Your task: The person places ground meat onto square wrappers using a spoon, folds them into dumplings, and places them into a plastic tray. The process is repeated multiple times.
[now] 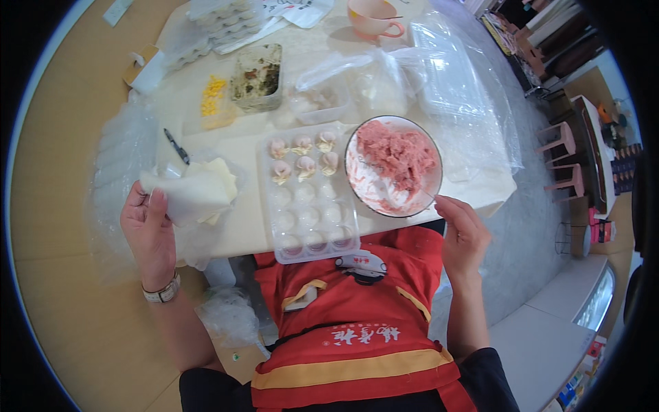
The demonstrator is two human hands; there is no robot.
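My left hand (149,226) pinches a pale dough wrapper (180,195) between thumb and fingers. Behind and below that sheet lies a stack of wrappers (222,177) on plastic film. At the near rim of a white bowl (371,180), my right hand (463,234) grips the end of a thin utensil (431,195), mostly hard to make out. Pink minced meat (399,149) fills the bowl's far side, with smears across the rest. Between my hands sits a clear plastic tray (314,226) with round hollows; several filled wontons (305,167) occupy its far two rows.
A black pen (176,146) lies beyond the wrappers. Farther back are a container of yellow bits (213,100), a tub with dark green remains (257,77), a plastic-covered tub (319,100) and a pink cup (371,20). The tray overhangs the table's front edge.
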